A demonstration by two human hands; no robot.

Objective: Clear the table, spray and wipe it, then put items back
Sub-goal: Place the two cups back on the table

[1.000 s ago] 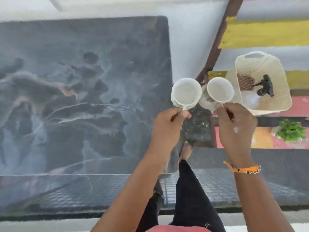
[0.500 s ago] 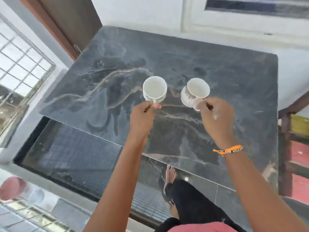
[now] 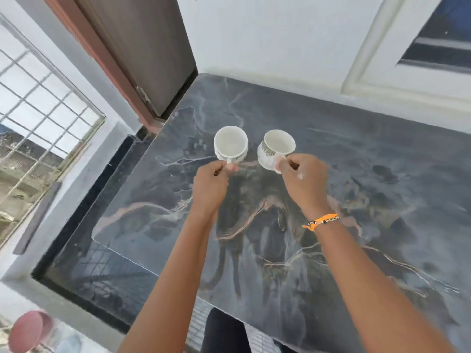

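Two white patterned cups hang over the dark marble table (image 3: 369, 174), near its far left corner. My left hand (image 3: 210, 183) pinches the handle of the left cup (image 3: 230, 143), which is held upright. The handle of the right cup (image 3: 276, 147) is pinched by my right hand (image 3: 304, 182), and this cup tilts a little to the left. Both cups look empty. An orange band sits on my right wrist. I cannot tell whether the cups touch the tabletop.
A brown door (image 3: 142, 47) stands behind the table's left corner. A grilled window (image 3: 38, 118) is on the left wall, a white-framed window (image 3: 433, 47) at the back right. A pink round object (image 3: 28, 331) lies on the floor at bottom left.
I have turned from the basket side to the table. Both cups have travelled with my hands to the table's far left part.
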